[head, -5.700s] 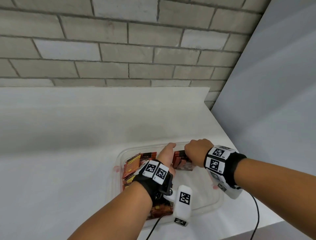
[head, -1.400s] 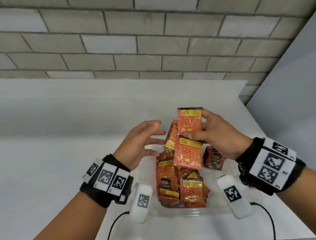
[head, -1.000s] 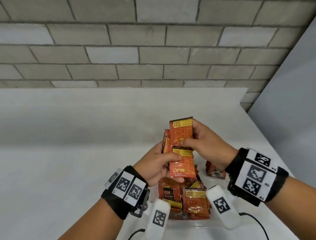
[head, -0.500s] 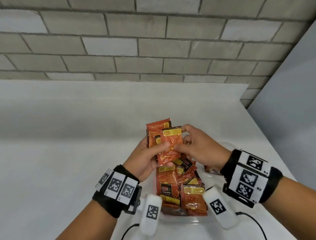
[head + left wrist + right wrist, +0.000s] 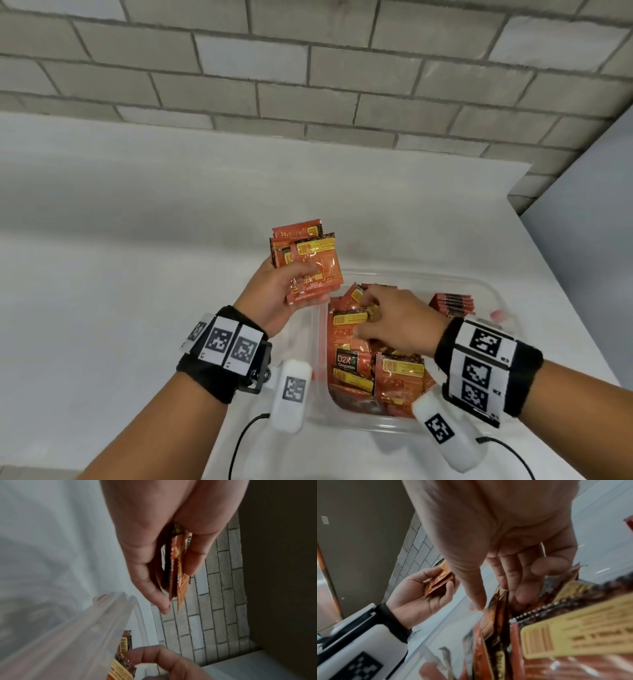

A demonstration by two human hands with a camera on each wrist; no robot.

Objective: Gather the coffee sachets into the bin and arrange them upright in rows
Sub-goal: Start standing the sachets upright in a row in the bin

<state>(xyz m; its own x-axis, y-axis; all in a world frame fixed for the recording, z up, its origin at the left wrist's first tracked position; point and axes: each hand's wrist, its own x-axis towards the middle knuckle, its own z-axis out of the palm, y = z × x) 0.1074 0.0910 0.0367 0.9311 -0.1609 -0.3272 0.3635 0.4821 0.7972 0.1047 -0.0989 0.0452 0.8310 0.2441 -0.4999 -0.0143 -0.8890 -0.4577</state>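
My left hand (image 5: pixel 301 282) grips a small stack of orange-red coffee sachets (image 5: pixel 313 263), held upright above the left edge of the clear plastic bin (image 5: pixel 486 287). In the left wrist view the stack (image 5: pixel 179 566) sits between thumb and fingers. My right hand (image 5: pixel 368 310) reaches down into the loose pile of sachets (image 5: pixel 373 373) in the bin. There its thumb and fingers (image 5: pixel 520 592) pinch the top edge of one sachet (image 5: pixel 500 595). A short row of upright sachets (image 5: pixel 452 303) stands at the bin's back right.
The bin sits on a white table (image 5: pixel 120 308) near its right edge, with a grey brick wall (image 5: pixel 308 68) behind. Camera cables (image 5: pixel 239 442) trail toward me from both wrists.
The right hand let go of the raised stack and dropped into the bin's pile. The left hand keeps the stack alone, slightly left of where both hands held it.
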